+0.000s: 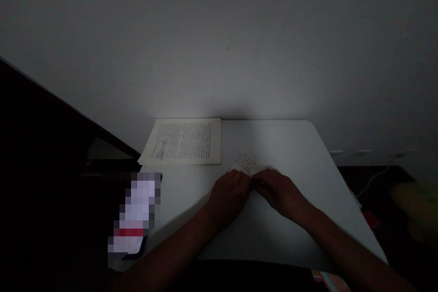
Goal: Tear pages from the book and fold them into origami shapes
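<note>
A small piece of printed paper, apparently folded, lies near the middle of the white table. My left hand is closed over its near left side, fingers curled. From the right, my right hand presses on the paper with its fingers bent together, and the fingertips of both hands meet. Much of the paper is hidden beneath my hands. The light is dim, so the creases are hard to make out.
Flat sheets of printed paper lie at the table's back left. A lit phone, its screen blurred out, is at the left edge. The wall stands right behind the table. A pale cable runs at the right.
</note>
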Demonstrator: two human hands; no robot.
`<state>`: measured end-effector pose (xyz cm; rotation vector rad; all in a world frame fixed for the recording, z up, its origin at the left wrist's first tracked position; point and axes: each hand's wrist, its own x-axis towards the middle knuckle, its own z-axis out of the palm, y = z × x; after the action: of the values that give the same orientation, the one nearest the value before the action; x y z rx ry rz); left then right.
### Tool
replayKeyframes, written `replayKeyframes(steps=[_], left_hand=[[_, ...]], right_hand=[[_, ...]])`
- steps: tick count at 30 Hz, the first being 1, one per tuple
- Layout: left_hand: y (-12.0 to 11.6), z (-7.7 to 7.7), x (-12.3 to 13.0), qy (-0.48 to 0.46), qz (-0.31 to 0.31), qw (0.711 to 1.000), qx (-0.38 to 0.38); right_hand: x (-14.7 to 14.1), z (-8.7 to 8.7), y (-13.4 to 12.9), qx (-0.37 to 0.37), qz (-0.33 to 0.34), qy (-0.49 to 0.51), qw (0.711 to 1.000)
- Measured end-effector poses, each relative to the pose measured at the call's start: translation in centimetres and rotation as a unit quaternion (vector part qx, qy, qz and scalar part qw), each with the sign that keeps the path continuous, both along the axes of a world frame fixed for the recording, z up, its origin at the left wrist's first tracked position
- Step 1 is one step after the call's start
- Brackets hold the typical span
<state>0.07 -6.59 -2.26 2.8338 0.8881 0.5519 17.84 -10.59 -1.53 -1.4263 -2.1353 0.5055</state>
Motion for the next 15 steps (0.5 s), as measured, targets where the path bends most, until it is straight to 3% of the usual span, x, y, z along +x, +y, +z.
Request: replayKeyframes(steps=[6, 10, 15], left_hand=[[-0.2, 0.6, -0.1, 0.047, -0.007, 0.999, -0.006], [-0.5, 0.3, -0.1, 0.069, -0.010, 0.997, 0.018], [-0.9, -0.2, -0.1, 0.043, -0.006, 0.998, 0.048]], right_hand=[[1.6, 0.9, -0.1, -0.059, -0.028, 0.074, 0.995], [1.7, 0.5, -0.4, 0.015, -0.071, 0.026, 0.997], [-0.4, -0.5, -0.8, 0.118, -0.056, -0.037, 0.991]])
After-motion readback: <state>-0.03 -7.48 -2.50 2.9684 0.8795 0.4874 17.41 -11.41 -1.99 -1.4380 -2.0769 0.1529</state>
